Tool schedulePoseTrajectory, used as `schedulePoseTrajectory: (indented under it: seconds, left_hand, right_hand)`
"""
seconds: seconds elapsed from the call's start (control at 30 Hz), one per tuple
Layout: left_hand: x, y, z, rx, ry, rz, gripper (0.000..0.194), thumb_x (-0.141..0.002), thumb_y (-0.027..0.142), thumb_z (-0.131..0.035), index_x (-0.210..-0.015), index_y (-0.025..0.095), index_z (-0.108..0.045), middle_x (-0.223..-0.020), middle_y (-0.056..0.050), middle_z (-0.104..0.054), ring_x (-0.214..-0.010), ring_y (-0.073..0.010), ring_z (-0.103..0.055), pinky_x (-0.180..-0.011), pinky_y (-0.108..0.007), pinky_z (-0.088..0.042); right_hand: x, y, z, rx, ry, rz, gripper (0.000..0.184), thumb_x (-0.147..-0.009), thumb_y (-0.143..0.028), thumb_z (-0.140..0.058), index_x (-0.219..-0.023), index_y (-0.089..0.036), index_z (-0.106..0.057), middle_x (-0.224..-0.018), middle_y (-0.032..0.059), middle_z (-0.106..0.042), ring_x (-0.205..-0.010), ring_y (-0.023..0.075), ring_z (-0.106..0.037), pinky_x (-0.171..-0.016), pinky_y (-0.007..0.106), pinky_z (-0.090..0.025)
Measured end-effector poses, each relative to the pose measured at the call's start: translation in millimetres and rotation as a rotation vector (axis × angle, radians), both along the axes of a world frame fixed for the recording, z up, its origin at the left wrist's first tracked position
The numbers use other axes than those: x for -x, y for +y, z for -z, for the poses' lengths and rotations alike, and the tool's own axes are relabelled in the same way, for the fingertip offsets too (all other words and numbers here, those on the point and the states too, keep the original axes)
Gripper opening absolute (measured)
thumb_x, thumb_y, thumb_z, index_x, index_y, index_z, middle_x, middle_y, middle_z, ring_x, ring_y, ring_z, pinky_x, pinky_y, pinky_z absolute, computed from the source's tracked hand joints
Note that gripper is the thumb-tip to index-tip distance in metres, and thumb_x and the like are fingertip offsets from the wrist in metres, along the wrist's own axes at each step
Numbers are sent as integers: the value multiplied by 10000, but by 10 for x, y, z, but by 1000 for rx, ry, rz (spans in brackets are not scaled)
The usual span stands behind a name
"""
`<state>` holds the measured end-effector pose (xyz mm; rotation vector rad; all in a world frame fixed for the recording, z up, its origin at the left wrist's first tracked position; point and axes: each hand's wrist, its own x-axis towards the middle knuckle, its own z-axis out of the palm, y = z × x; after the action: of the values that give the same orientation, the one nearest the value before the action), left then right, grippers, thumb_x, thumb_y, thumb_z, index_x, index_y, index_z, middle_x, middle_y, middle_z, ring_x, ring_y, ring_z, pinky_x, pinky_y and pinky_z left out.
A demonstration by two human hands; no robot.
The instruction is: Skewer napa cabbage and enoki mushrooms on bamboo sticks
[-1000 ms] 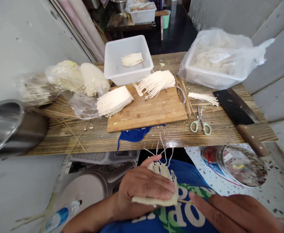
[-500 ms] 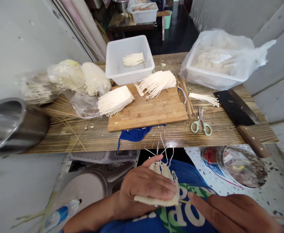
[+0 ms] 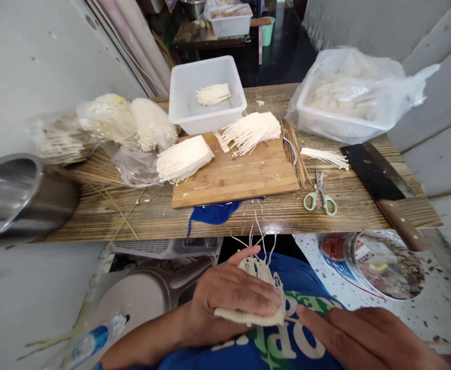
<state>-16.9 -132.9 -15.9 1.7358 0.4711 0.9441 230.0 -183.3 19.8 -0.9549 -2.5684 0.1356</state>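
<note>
My left hand (image 3: pixel 229 298) is closed around a flat bundle of enoki mushrooms (image 3: pixel 262 272), held over my lap below the table edge, loose strands sticking up. My right hand (image 3: pixel 364 336) comes in from the lower right, fingers pinched on a thin bamboo skewer (image 3: pixel 291 319) whose tip meets the bundle's cut end. On the wooden cutting board (image 3: pixel 240 180) lie two more enoki bundles, one at its left (image 3: pixel 182 159) and one at its far edge (image 3: pixel 250 131).
A white tub (image 3: pixel 205 95) holds one bundle. Bagged enoki (image 3: pixel 125 121) and loose skewers (image 3: pixel 94 174) lie left, a steel pot (image 3: pixel 13 198) at far left. Scissors (image 3: pixel 320 195), a cleaver (image 3: pixel 383 182) and a bag-covered tub (image 3: pixel 348 97) sit right. A blue cloth (image 3: pixel 213 213) hangs under the board.
My right hand has slid slightly left, bringing the skewer closer into the end of the bundle. The left hand keeps its hold almost unmoved.
</note>
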Motion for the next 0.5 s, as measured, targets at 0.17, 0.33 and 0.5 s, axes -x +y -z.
schedulePoseTrajectory:
  seconds: [0.17, 0.33, 0.5]
  left_hand:
    - [-42, 9, -19, 14, -29, -20, 339, -802, 214, -675, -1127, 302, -637, -955, -36, -750, -885, -184, -709, -1131, -458, -251]
    - [-53, 19, -41, 43, -30, -78, 392, -758, 190, -724, -1130, 285, -642, -962, -45, -748, -873, -184, -713, -1135, -488, -246]
    - [-55, 2, -36, 55, -58, -132, 365, -781, 123, -685, -1117, 262, -654, -989, -66, -740, -890, -191, -710, -1081, -494, -356]
  right_hand:
    - [51, 23, 11, -6, 24, -1, 413, -970, -61, -215, -1047, -114, -617, -700, 4, -610, -508, 95, -511, -478, 248, -362]
    - [-7, 36, 54, 14, 30, -29, 410, -969, -69, -216, -1092, -87, -607, -754, 21, -622, -554, 97, -547, -517, 227, -394]
    - [-108, 55, 68, 46, 9, -37, 411, -971, -74, -213, -1155, -75, -581, -790, 26, -630, -618, 89, -589, -556, 193, -422]
